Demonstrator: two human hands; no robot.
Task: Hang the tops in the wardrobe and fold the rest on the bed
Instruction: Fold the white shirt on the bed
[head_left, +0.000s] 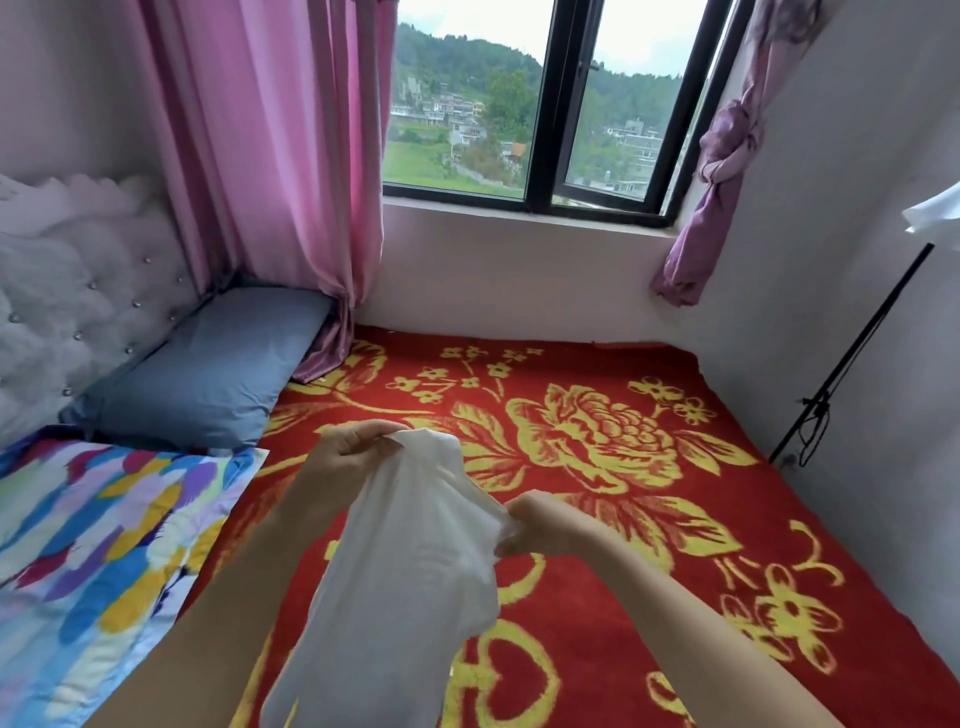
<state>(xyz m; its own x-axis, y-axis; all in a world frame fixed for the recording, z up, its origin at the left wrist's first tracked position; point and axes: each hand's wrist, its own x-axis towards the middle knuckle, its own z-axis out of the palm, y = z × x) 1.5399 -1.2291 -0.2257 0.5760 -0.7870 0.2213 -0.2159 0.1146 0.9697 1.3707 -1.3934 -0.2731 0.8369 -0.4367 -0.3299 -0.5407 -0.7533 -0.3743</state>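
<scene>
White garment (410, 571) hangs in the air over the red floral bed (649, 519), its long axis running down toward the person. Left hand (345, 449) pinches the far top edge; right hand (540, 525) pinches the near right edge, lower. Spreading it flat probably means drawing both hands apart.

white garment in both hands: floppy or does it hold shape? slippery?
Likely very floppy: the white garment sags and bunches between the left hand and right hand, hanging limp below. Probably light and thin; its edges look slightly sheer. Slipperiness can't be told, though pinch grips seem to hold it.
</scene>
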